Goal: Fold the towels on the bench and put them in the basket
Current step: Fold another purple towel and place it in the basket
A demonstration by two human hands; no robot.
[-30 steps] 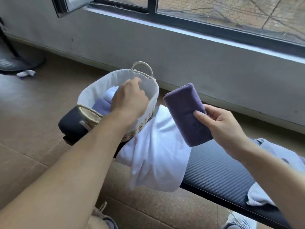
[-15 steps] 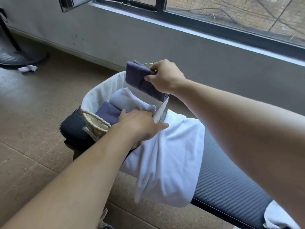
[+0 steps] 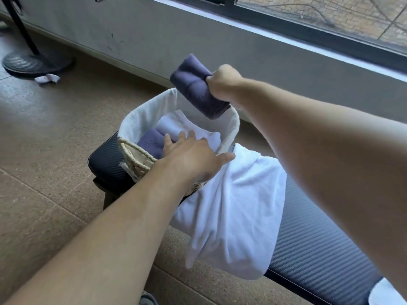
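right hand (image 3: 223, 83) grips 1 folded purple towel (image 3: 197, 86), fingers curled tight round its right end; the towel is held in the air, tilted, above the far rim of the basket (image 3: 143, 116), its lower end level with that rim. left hand (image 3: 193, 157) reaches over the near rim, fingers straight and spread, palm down, holding nothing; fingertips rest on the folded towels inside. basket contents visible: 1 purple folded towel (image 3: 150, 140) at left, pale folded towels (image 3: 171, 126) beside it. basket stands on the left end of the dark bench (image 3: 308, 245). 1 unfolded white towel (image 3: 237, 212) lies just right of the basket, draped over the bench's near edge. another pale cloth (image 3: 385, 293) shows at the bench's near right corner.
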